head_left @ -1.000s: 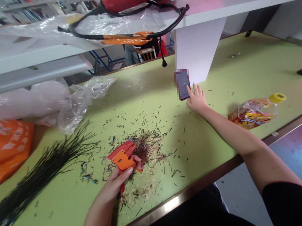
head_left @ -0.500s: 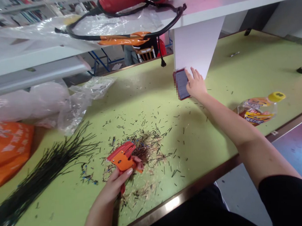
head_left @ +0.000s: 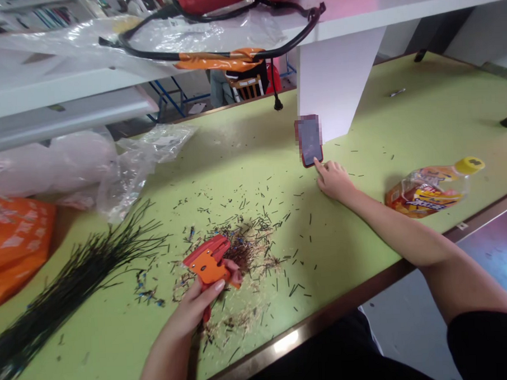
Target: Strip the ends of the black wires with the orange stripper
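My left hand (head_left: 203,297) is wrapped round the handles of a red and orange hand tool (head_left: 208,262), held above scattered dark wire bits (head_left: 243,246) on the green table. With the index finger extended, my right hand (head_left: 335,178) touches the lower edge of a phone (head_left: 310,140) in a red case. The other fingers of that hand are loosely curled and hold nothing. The phone leans against a white upright panel (head_left: 337,85). To the left lies a bundle of thin dark wires (head_left: 72,282).
A bottle with a yellow cap (head_left: 430,190) lies on its side at the right. Clear plastic (head_left: 130,167) and an orange bag (head_left: 16,239) are at the left. Overhead, a shelf (head_left: 355,17) carries a red tool with a black cable; its plug (head_left: 278,104) hangs down.
My right hand has moved down from the phone's upper right side to its bottom edge, uncovering the screen. My left hand still holds the tool. The view has shifted slightly.
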Demonstrator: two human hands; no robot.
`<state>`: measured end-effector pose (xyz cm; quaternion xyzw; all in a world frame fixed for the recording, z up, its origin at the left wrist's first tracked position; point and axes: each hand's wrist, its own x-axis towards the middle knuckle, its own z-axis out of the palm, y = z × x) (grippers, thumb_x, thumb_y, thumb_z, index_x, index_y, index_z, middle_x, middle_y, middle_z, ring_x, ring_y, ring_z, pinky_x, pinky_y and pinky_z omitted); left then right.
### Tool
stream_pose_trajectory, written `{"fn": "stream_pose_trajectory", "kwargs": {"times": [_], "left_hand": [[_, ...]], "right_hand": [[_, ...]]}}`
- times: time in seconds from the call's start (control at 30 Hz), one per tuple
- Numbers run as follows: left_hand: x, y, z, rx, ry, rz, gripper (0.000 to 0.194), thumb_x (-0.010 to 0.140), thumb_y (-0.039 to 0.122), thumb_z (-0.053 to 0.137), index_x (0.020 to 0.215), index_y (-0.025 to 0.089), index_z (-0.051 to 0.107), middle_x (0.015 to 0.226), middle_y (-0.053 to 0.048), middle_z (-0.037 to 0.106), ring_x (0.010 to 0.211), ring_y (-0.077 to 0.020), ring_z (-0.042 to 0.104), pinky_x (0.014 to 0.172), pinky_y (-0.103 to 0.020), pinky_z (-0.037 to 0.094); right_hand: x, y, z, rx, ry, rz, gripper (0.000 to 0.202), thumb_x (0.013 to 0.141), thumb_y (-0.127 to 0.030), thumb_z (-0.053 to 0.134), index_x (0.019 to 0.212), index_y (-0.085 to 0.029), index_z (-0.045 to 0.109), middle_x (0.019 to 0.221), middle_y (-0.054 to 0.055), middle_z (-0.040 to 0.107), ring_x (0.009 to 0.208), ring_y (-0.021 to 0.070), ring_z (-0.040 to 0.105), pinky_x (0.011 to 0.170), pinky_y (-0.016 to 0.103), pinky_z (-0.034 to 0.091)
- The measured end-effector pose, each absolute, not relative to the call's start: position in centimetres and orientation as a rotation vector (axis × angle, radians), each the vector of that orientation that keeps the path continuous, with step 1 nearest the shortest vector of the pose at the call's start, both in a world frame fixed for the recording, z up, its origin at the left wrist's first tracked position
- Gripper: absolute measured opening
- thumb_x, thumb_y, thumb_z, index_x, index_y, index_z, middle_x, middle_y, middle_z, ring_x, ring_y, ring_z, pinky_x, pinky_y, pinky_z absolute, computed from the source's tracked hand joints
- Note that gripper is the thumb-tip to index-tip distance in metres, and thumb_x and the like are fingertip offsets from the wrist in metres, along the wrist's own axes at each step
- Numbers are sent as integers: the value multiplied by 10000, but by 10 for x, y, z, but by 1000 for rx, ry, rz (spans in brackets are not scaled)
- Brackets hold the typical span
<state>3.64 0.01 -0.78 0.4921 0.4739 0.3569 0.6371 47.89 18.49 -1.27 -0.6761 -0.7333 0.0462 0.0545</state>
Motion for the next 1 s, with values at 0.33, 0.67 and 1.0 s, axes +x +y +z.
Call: {"fn": "stream_pose_trajectory", "kwargs": {"times": [0.33,0.67,1.0], "left_hand": [[28,1,-18,1146,1065,779,433,917,548,739,1170,201,681,967,-90,696,980,-298,657,948,-435,531],[34,3,-5,1184,1104,734,478,894,599,748,1139,195,678,951,-93,689,993,-310,663,954,-442,529],[33,-1,-13,1169,1074,782,427,936,553,721,1166,194,688,973,-92,693,994,-296,651,956,-441,527]], "right_hand": [[464,183,-18,-2108,-2271,230,790,1077,-613,226,1764,-225,212,1848,148,49,1667,531,50,1298,759,104],[466,175,-15,-2125,-2254,229,784,1076,-574,251,1767,-207,192,1847,146,60,1670,518,52,1302,750,106],[470,169,-5,-2080,-2229,94,736,1067,-472,314,1711,-119,358,1470,264,602,1305,422,568,1088,563,486]]}}
